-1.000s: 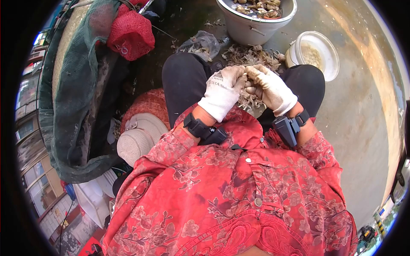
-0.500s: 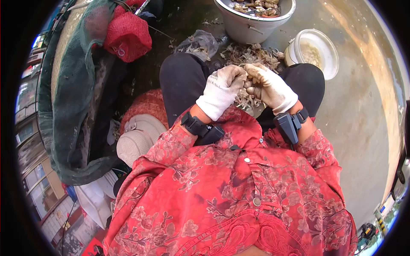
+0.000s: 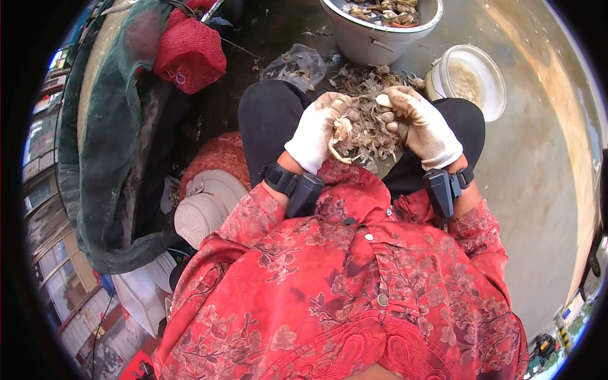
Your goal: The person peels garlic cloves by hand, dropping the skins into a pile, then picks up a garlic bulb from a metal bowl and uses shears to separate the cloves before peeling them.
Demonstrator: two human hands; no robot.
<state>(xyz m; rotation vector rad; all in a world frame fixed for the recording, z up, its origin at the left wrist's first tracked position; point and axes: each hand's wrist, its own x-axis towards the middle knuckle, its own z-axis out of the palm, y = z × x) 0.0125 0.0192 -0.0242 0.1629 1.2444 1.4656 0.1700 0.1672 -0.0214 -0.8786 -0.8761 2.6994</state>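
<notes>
Both my hands wear white work gloves and are raised over my lap, between my knees. My left hand (image 3: 313,130) grips a pale, curled piece of shell (image 3: 341,132) at its fingertips. My right hand (image 3: 425,123) pinches a small pale morsel (image 3: 384,101) between thumb and fingers. A heap of torn shells (image 3: 370,136) lies below and between the two hands. A black band sits on each wrist.
A grey bucket (image 3: 367,38) of shellfish stands ahead, with a white bowl (image 3: 491,95) of pale bits to its right. A crumpled plastic bag (image 3: 297,63), a red net bag (image 3: 190,54), green netting (image 3: 101,126) and a beige hat (image 3: 206,206) lie to the left.
My hands were pressed together on one piece; they have pulled apart, the left keeping the shell and the right the small pale morsel.
</notes>
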